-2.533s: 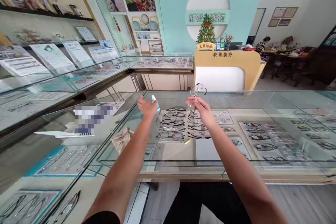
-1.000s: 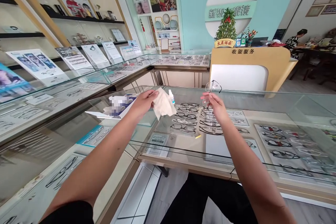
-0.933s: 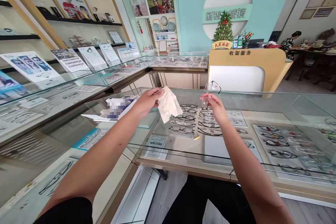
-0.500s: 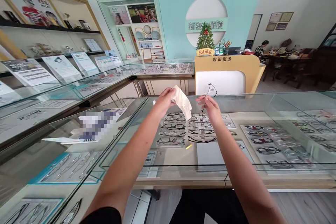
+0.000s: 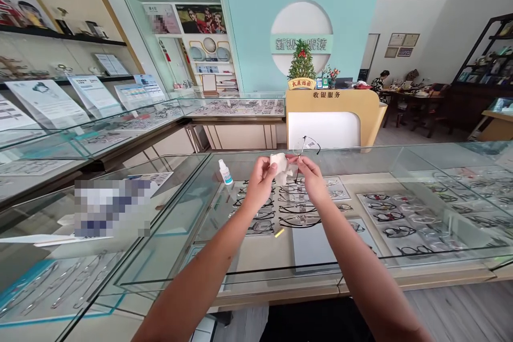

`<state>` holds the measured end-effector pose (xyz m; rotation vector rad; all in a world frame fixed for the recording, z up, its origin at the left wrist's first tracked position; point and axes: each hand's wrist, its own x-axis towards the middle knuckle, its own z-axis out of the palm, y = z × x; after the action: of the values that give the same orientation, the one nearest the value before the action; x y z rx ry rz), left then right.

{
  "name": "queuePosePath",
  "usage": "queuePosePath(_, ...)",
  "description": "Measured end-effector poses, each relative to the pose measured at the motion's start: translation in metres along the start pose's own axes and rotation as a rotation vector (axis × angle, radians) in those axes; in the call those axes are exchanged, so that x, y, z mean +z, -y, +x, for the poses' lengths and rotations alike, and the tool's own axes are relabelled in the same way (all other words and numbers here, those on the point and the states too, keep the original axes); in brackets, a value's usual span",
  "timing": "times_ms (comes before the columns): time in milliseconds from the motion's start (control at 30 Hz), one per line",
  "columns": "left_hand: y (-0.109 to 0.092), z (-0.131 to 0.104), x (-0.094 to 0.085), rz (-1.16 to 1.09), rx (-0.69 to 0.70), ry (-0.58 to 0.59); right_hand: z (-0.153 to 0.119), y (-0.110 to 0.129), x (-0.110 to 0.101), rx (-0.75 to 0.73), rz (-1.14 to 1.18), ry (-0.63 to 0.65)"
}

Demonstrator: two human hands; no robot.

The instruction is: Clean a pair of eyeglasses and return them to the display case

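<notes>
Leafy plant (image 5: 302, 65) above a tan counter (image 5: 355, 103)

A yellow desk (image 5: 336, 104) stands on grey floor (image 5: 452, 304). Behind it rises a mint-green wall (image 5: 252, 37) with a round panel (image 5: 302, 15); left of it, black shelves (image 5: 68, 36); right of it, a dark table (image 5: 420, 98) before a white wall (image 5: 430, 26).

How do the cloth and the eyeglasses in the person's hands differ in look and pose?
The cloth is pale and opaque, while the eyeglasses have a thin dark frame and clear lenses. The cloth is bunched in the left hand; the eyeglasses rise above the right hand's fingers. Both are held over the glass counter.
</notes>
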<state>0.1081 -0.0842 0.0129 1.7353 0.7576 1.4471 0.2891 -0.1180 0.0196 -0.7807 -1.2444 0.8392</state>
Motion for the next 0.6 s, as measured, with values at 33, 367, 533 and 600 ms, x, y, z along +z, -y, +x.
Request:
queuePosePath(33, -0.002, -0.002, 0.001, 0.073, 0.044, -0.011, -0.001, -0.001, 0.001, -0.002, -0.016, 0.011)
queuePosePath(367, -0.014, -0.009, 0.002, 0.356, 0.13, 0.049, -0.004, -0.005, 0.008, -0.037, -0.095, 0.085)
queuePosePath(533, -0.014, -0.009, 0.003, 0.306, 0.092, -0.017, -0.005, -0.003, 0.005, -0.041, -0.055, 0.029)
queuePosePath(600, -0.014, -0.01, 0.005, 0.27, 0.071, 0.001, -0.004, -0.003, 0.003, -0.025, -0.021, 0.005)
